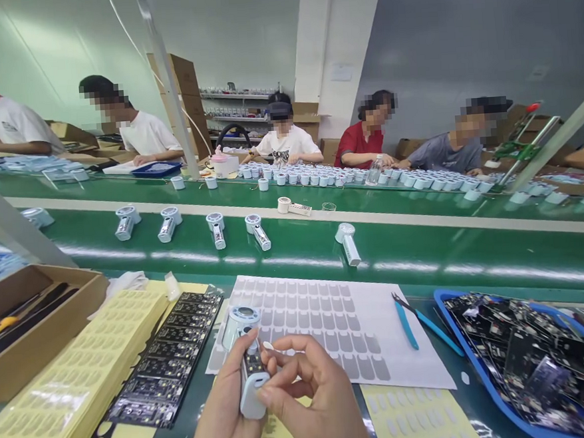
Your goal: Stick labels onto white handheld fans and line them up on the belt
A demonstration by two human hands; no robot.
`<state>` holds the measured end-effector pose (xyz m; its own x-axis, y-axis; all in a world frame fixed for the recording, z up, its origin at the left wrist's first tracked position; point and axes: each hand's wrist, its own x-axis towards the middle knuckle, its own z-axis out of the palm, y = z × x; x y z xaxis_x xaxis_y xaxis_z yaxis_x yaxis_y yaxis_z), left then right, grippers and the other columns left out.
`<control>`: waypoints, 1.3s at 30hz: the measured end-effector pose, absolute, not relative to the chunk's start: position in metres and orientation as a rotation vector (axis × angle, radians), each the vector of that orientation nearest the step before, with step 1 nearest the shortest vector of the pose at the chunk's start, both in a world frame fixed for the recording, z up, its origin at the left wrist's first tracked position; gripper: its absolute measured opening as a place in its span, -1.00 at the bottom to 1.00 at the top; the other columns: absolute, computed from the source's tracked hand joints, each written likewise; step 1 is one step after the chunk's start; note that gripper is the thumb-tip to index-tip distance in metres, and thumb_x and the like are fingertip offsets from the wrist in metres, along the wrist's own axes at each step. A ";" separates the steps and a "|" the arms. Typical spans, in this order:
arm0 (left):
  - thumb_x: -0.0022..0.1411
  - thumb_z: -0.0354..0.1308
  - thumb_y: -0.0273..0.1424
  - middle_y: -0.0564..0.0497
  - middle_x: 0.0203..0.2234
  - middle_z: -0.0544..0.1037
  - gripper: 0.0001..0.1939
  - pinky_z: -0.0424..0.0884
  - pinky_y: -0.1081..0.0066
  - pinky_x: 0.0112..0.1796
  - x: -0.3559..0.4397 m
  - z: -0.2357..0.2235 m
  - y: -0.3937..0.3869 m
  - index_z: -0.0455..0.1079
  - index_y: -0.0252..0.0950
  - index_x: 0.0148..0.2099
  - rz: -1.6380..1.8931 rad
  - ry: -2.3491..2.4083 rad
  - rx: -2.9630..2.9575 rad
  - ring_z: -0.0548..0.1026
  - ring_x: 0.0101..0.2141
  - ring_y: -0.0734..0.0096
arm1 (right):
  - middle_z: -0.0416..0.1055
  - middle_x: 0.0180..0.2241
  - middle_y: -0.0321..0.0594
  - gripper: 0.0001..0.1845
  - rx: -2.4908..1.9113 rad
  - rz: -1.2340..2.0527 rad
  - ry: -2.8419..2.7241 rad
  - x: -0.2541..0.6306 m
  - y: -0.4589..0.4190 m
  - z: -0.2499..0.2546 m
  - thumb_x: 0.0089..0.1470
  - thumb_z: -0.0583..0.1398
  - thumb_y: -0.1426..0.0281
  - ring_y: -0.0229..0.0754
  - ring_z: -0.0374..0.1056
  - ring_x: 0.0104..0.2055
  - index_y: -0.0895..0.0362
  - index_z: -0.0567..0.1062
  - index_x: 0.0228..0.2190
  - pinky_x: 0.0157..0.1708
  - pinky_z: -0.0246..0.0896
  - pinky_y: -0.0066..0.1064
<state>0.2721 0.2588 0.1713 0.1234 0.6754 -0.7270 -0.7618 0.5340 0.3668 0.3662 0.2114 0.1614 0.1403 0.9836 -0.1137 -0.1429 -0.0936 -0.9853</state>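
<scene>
Head view: light-blue handheld device [253, 402] is up in front of the wearer, over the near edge of a white sheet of grey stickers [316, 303]; round head points away, end cap toward the wearer, black circuit board [255, 363] exposed along the handle.

Left hand [228, 398] grasps the device by the handle, thumb along its side. Right hand [311, 388] is curled, thumb tip against the end cap; a small white oval piece [268, 346] shows at its fingertips, cannot tell if pinched.

Right of the sticker sheet's grey rows: blue-handled cutters [407, 328], lying partly on it, then blue tray [440, 297] heaped with black boards [546, 354]. Yellow sticker sheet [416, 418] below. Left: panel of black circuit boards [166, 361], stack of yellow label sheets [78, 381], cardboard box [60, 338] with tools.

Beyond, on the green table [424, 256], five similar devices [257, 233] spaced out, plus a cream one [294, 208]. Far side: many light-blue units [314, 176], co-workers [287, 142] seated behind.
</scene>
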 end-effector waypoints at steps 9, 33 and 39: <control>0.35 0.09 -0.45 0.08 -0.68 0.36 -0.70 0.43 0.60 -0.64 0.274 0.177 0.252 0.28 -0.28 -0.47 1.036 0.941 -0.181 0.39 -0.70 0.59 | 0.59 -0.41 -0.40 -0.53 -1.285 0.710 -1.291 0.356 0.201 0.149 -0.09 0.32 0.50 -0.14 0.56 -0.25 -0.08 0.52 -0.10 -0.23 0.46 -0.39; -0.19 0.52 -0.38 -0.15 -0.28 0.69 -0.64 0.25 -0.03 0.20 0.224 0.102 0.234 0.59 -0.34 -0.27 1.047 1.219 0.495 0.58 -0.05 -0.08 | 0.39 -0.24 -0.23 -0.87 -1.587 0.723 -1.651 0.378 0.206 0.080 0.13 0.14 0.51 -0.15 0.42 -0.26 0.07 0.41 -0.42 -0.31 0.29 -0.38; -0.20 0.51 -0.46 -0.16 -0.19 0.68 -0.61 0.44 0.17 0.07 0.229 0.119 0.235 0.59 -0.28 -0.22 1.029 1.253 0.517 0.59 -0.06 0.00 | 0.34 -0.25 -0.30 -0.93 -1.375 1.186 -1.385 0.396 0.205 0.116 0.15 0.20 0.36 -0.29 0.25 -0.44 0.06 0.43 -0.39 -0.54 0.10 -0.48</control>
<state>0.2286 0.2349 0.1191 -0.0260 0.8524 -0.5223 -0.3464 0.4824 0.8045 0.3955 0.2051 0.1160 -0.0542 0.9968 -0.0586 0.2111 -0.0460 -0.9764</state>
